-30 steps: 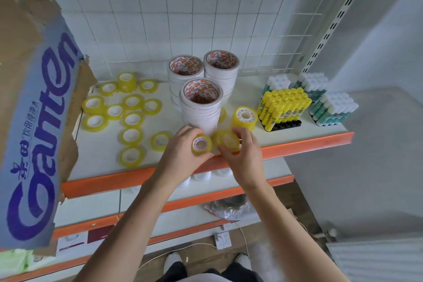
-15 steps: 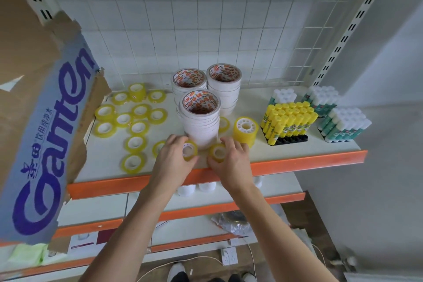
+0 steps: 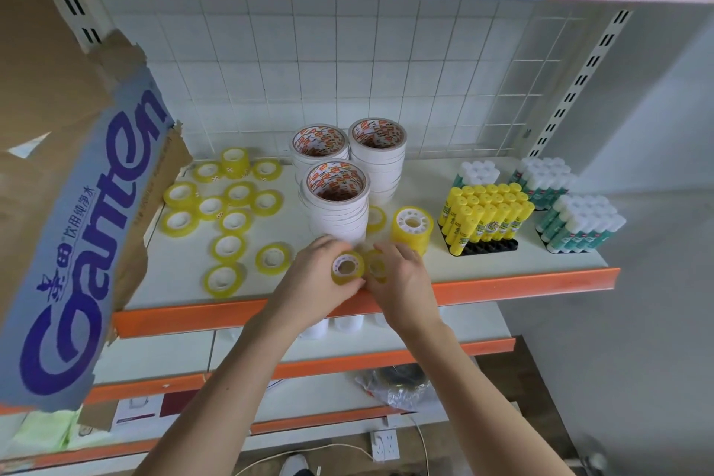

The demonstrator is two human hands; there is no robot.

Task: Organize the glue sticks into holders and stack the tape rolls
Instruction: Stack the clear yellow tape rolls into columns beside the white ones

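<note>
At lower centre, the left hand (image 3: 315, 274) is gripping a yellow roll (image 3: 347, 267) while the right hand (image 3: 402, 274) is pinching another roll (image 3: 376, 266), apparently aligning them to stack.

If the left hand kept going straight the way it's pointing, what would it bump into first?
Probably the front stack of white tape rolls. The left hand, gripping a small yellow tape roll, points toward the back of the shelf, and that stack stands just beyond it, though depth is hard to judge.

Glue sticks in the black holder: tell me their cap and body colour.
Yellow caps and yellow bodies on the glue sticks in the black holder; the head view shows it.
</note>
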